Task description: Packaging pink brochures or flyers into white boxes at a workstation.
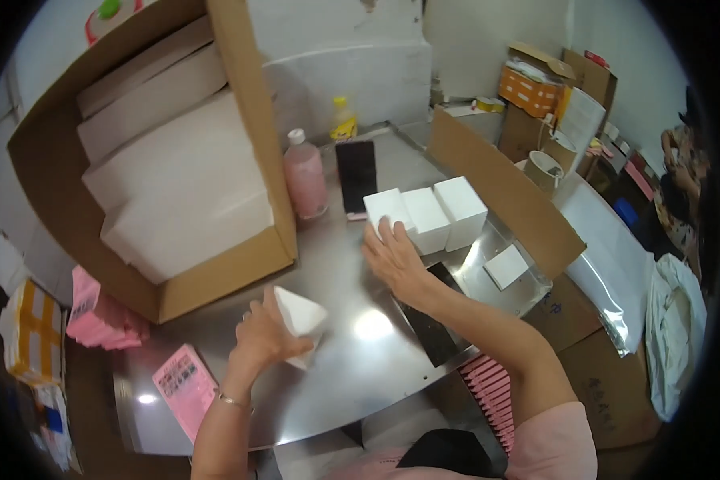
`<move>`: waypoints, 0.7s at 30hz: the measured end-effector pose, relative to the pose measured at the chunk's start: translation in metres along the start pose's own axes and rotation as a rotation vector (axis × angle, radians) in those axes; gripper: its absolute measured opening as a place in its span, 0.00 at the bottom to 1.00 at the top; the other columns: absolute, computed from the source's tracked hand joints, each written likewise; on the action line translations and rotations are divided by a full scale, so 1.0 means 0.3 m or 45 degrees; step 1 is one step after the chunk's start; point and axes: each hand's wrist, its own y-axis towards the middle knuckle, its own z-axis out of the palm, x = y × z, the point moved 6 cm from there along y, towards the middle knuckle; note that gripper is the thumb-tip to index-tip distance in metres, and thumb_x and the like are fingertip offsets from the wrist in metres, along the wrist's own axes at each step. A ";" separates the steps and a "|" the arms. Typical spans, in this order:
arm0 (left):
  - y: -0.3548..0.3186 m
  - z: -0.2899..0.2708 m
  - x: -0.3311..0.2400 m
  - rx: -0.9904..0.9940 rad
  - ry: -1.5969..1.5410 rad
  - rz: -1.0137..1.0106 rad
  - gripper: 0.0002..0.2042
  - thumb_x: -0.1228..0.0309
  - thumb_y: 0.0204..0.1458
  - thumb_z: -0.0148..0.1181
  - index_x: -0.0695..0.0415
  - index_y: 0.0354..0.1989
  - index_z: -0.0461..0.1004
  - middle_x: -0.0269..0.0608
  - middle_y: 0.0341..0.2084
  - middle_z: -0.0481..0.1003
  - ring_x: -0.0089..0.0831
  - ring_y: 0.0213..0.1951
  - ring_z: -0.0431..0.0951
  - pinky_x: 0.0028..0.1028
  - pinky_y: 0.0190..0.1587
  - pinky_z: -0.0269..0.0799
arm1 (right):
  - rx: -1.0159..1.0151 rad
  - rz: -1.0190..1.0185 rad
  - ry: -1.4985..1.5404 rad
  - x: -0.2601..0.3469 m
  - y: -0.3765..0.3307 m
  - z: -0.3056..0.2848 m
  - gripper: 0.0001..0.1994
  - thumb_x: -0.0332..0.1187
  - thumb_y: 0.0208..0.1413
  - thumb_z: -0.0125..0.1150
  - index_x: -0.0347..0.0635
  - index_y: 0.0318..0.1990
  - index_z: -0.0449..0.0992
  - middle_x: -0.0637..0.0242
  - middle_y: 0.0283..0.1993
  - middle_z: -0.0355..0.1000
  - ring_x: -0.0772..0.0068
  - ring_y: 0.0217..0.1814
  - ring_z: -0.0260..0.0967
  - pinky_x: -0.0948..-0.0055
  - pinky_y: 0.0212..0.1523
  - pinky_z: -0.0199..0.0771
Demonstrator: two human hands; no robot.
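Note:
My left hand point(266, 334) is closed around a small white box point(302, 312), tilted above the metal table point(340, 352). Farther off, my right hand point(396, 258) has its fingers over the near edge of the leftmost white box point(389, 206) in a short row. Two more white boxes, a middle one point(426, 210) and a right one point(462, 202), stand close beside it. A flat white piece point(506, 267) lies to the right of the row. Under my right forearm is a long dark strip point(434, 330), partly hidden.
A big open carton point(284, 192) with white blocks or stacks stands at left. Behind are a pink bottle point(306, 180), a yellow bottle point(343, 120) and an upright phone point(358, 174). Pink packs point(186, 386) lie at left. A cardboard panel point(510, 192) borders the right; a person point(680, 180) sits beyond.

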 end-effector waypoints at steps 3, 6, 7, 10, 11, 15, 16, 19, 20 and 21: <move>0.040 -0.005 0.024 -0.015 -0.096 0.127 0.52 0.52 0.35 0.73 0.62 0.68 0.52 0.55 0.52 0.70 0.48 0.53 0.74 0.39 0.58 0.69 | -0.471 0.387 0.586 -0.085 -0.119 -0.117 0.26 0.30 0.36 0.70 0.42 0.49 0.74 0.50 0.57 0.65 0.49 0.59 0.63 0.49 0.58 0.62; 0.088 -0.029 -0.111 0.316 -1.546 0.529 0.33 0.60 0.46 0.66 0.63 0.59 0.66 0.41 0.46 0.73 0.32 0.50 0.74 0.29 0.56 0.67 | -0.346 1.134 0.307 -0.275 -0.456 -0.056 0.31 0.41 0.39 0.77 0.38 0.51 0.74 0.53 0.51 0.66 0.48 0.56 0.62 0.53 0.54 0.64; 0.144 -0.008 -0.145 0.398 -1.707 0.417 0.31 0.59 0.47 0.65 0.62 0.58 0.67 0.41 0.46 0.74 0.33 0.49 0.75 0.32 0.53 0.70 | -0.149 1.349 0.325 -0.309 -0.572 -0.022 0.34 0.45 0.39 0.78 0.36 0.52 0.73 0.53 0.49 0.66 0.47 0.55 0.61 0.54 0.54 0.64; 0.367 0.095 -0.218 0.396 -2.116 0.233 0.28 0.56 0.50 0.62 0.61 0.56 0.69 0.42 0.46 0.75 0.33 0.47 0.76 0.35 0.49 0.73 | 0.238 1.209 0.388 -0.239 -0.659 0.005 0.35 0.51 0.41 0.75 0.38 0.52 0.72 0.52 0.46 0.64 0.49 0.49 0.62 0.52 0.50 0.64; 0.410 0.102 -0.249 0.372 -2.194 0.207 0.27 0.55 0.51 0.62 0.61 0.55 0.69 0.42 0.46 0.75 0.34 0.47 0.76 0.36 0.49 0.74 | 0.230 1.070 0.420 -0.179 -0.622 -0.008 0.32 0.45 0.41 0.75 0.37 0.52 0.73 0.52 0.47 0.65 0.49 0.50 0.62 0.53 0.50 0.64; 0.446 0.137 -0.307 0.369 -2.142 0.248 0.28 0.55 0.52 0.59 0.59 0.58 0.66 0.43 0.52 0.73 0.38 0.54 0.73 0.41 0.56 0.70 | -0.152 0.688 0.654 -0.074 -0.598 -0.010 0.11 0.26 0.48 0.64 0.38 0.41 0.78 0.58 0.36 0.69 0.53 0.41 0.66 0.56 0.42 0.67; 0.444 0.143 -0.323 0.426 -2.139 0.294 0.28 0.53 0.53 0.57 0.56 0.59 0.66 0.41 0.53 0.71 0.39 0.53 0.73 0.45 0.54 0.69 | -0.145 0.694 0.641 -0.098 -0.618 0.021 0.11 0.26 0.48 0.64 0.38 0.41 0.78 0.58 0.36 0.69 0.53 0.41 0.66 0.56 0.42 0.67; 0.405 0.125 -0.313 0.585 -1.977 0.141 0.28 0.51 0.53 0.55 0.51 0.60 0.65 0.40 0.53 0.70 0.40 0.52 0.71 0.48 0.52 0.68 | -0.512 1.284 0.666 -0.304 -0.672 0.053 0.02 0.21 0.50 0.58 0.36 0.32 0.75 0.54 0.33 0.67 0.50 0.36 0.67 0.58 0.37 0.68; 0.399 0.114 -0.308 0.579 -1.971 0.134 0.28 0.51 0.53 0.55 0.51 0.60 0.65 0.40 0.53 0.70 0.40 0.52 0.71 0.48 0.52 0.68 | -0.733 1.468 0.760 -0.395 -0.661 0.042 0.04 0.24 0.56 0.59 0.32 0.34 0.77 0.56 0.37 0.70 0.60 0.36 0.69 0.64 0.38 0.69; 0.394 0.107 -0.313 0.569 -1.921 0.128 0.29 0.49 0.52 0.56 0.51 0.60 0.65 0.41 0.55 0.68 0.41 0.55 0.68 0.52 0.53 0.65 | -0.843 1.515 0.868 -0.465 -0.621 0.034 0.06 0.27 0.58 0.59 0.31 0.37 0.78 0.58 0.37 0.72 0.66 0.36 0.69 0.68 0.38 0.69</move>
